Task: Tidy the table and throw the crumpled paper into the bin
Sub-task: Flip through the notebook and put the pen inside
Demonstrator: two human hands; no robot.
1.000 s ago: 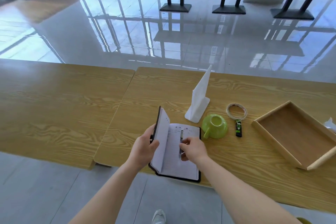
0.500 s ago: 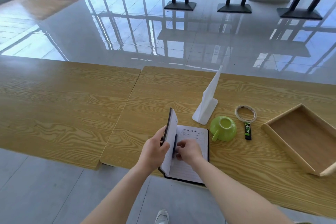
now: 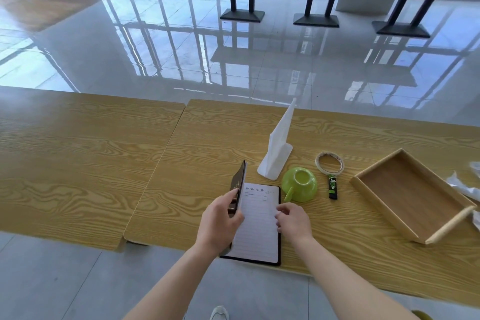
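Both our hands are at the notebook [image 3: 259, 228]: our left hand [image 3: 220, 223] grips its raised cover, our right hand [image 3: 294, 221] lies slack at the page edge (crumpled paper [image 3: 465, 187] sits just beside the tray [image 3: 413, 195])

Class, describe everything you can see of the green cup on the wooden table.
The glossy lime-green cup, ceramic-looking, stands upside down on the wood-grain table, its paler ringed base facing up. Its single handle points towards the near edge, close beside the open black notebook; contact is unclear. A white stand sits just behind it.
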